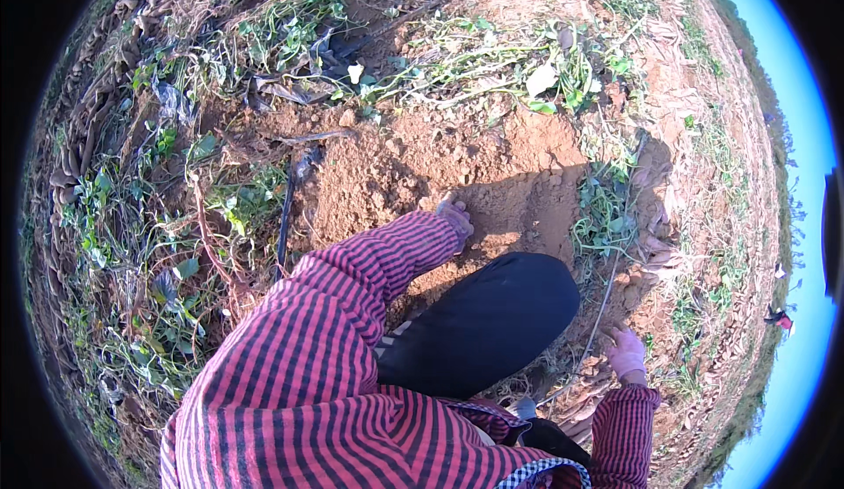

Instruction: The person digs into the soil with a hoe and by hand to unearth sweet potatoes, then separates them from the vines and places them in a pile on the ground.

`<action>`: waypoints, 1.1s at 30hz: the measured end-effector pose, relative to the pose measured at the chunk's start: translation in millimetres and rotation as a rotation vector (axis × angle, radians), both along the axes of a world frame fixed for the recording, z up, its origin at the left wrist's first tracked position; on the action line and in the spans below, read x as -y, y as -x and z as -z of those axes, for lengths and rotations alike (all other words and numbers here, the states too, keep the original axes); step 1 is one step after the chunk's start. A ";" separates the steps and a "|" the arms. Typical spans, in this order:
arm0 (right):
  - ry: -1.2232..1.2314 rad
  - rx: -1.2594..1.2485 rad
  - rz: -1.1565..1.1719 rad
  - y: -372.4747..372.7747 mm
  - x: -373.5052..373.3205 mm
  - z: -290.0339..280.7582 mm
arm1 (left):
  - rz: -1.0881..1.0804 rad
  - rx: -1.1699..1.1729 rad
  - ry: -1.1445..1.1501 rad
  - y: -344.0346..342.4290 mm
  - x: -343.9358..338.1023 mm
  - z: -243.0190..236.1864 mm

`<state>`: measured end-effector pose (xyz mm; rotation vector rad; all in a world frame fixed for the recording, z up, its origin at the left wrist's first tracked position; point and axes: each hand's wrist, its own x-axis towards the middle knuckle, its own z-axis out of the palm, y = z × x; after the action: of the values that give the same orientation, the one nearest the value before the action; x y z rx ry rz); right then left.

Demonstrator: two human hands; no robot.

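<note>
1. The loose brown soil [378, 168] lies as a bare, crumbly patch, its lower edge just in front of the knee, partly in shade.
2. The left hand [455, 218] is down at this patch's lower edge, apparently touching the soil; whether its fingers are clenched, released or grasping something I cannot tell. Soil this cloddy probably handles best with light, shallow finger strokes, feeling for anything firm before pressing harder.
3. The black-trousered knee [519, 300] stands just beside that hand, so working on the side away from it should leave the wrist more room.
4. The right hand [626, 353] is well apart, low over the ground beyond the patch's right edge, near a thin stem [603, 300]. I see nothing in its fingers, but cannot tell how far they are curled. Keeping it clear of the stem would avoid snagging.
5. A leafy clump [607, 212] borders the patch's right edge, cut-looking vines [475, 67] its top edge, and a dark strip [286, 216] its left; strokes are best kept inside these.
6. Far right, another person [779, 320] shows small near the field's edge.
</note>
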<state>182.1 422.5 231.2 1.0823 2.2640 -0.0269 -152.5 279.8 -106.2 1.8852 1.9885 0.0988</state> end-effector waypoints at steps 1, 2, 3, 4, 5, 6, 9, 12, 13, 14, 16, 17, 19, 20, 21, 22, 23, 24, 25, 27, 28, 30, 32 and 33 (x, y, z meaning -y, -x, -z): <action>-0.098 0.003 0.032 -19.6 -9.0 -26.7 | 0.029 0.006 0.116 19.3 16.7 -6.8; -0.097 0.040 0.091 -40.8 -23.7 -58.0 | 0.041 0.029 0.163 37.9 36.1 -13.8; -0.133 0.028 0.219 -66.9 -32.1 -87.0 | 0.123 -0.150 0.211 56.1 55.3 -21.1; -0.186 -0.051 0.343 -97.1 -34.7 -116.3 | 0.108 -0.165 0.247 69.5 66.1 -29.5; -0.271 -0.203 0.401 -130.3 -30.4 -140.1 | 0.136 -0.248 0.259 83.1 72.2 -36.9; -0.327 -0.320 0.522 -165.1 -22.3 -162.8 | 0.156 -0.296 0.260 95.0 73.7 -44.7; -0.531 -0.386 0.633 -271.6 26.3 -192.5 | 0.123 -0.211 0.238 112.9 37.6 -67.7; -0.494 -0.257 0.897 -348.3 68.3 -169.2 | 0.022 -0.003 0.147 116.0 -39.4 -98.4; -0.537 -0.131 0.913 -359.4 69.0 -151.1 | -0.004 0.049 0.116 113.2 -69.5 -108.0; -0.457 -0.224 0.956 -361.5 59.6 -127.1 | -0.013 0.077 0.094 110.4 -101.7 -117.3; -0.446 -0.146 0.857 -336.8 31.4 -62.2 | -0.001 0.022 0.076 106.8 -171.2 -131.3; -0.279 -0.189 0.874 -314.1 12.9 -34.0 | 0.038 -0.058 0.085 104.5 -207.2 -134.7; -0.084 -0.264 0.796 -250.8 -14.7 32.1 | 0.132 -0.302 -0.059 105.3 -277.9 -135.4; 0.034 -0.277 0.734 -217.7 -23.6 58.9 | 0.115 -0.311 -0.168 109.5 -301.9 -130.7; 0.125 -0.286 0.622 -184.6 -29.6 83.3 | 0.096 -0.368 -0.056 112.1 -329.6 -126.5; 0.217 -0.134 0.499 -155.4 -35.6 101.6 | 0.094 -0.358 0.012 109.3 -345.9 -116.7; 0.261 -0.225 0.421 -134.9 -32.2 106.6 | 0.064 -0.382 0.105 106.1 -356.3 -105.7; 0.299 -0.197 0.405 -117.4 -34.9 110.7 | 0.068 -0.341 0.142 104.2 -366.8 -96.6; 0.367 -0.213 0.376 -105.3 -39.5 111.3 | 0.064 -0.316 0.195 99.8 -371.3 -86.3; 0.345 -0.205 0.359 -92.3 -57.1 107.6 | -0.023 -0.186 0.258 91.7 -365.8 -69.2; 0.341 -0.219 0.338 -88.1 -69.3 105.2 | 0.012 -0.201 0.346 87.5 -357.5 -63.4; 0.311 -0.327 0.265 -72.8 -96.3 109.6 | 0.136 -0.149 0.400 80.6 -329.8 -57.7; 0.280 -0.461 0.154 -43.5 -130.9 122.5 | 0.232 -0.131 0.502 72.3 -299.1 -59.1; 0.275 -0.550 0.075 -21.3 -146.3 133.5 | 0.259 -0.131 0.608 66.2 -286.3 -60.7</action>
<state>203.4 568.8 97.7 1.1026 2.5854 -0.7253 -218.7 566.2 -45.5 1.7369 1.5785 -0.6414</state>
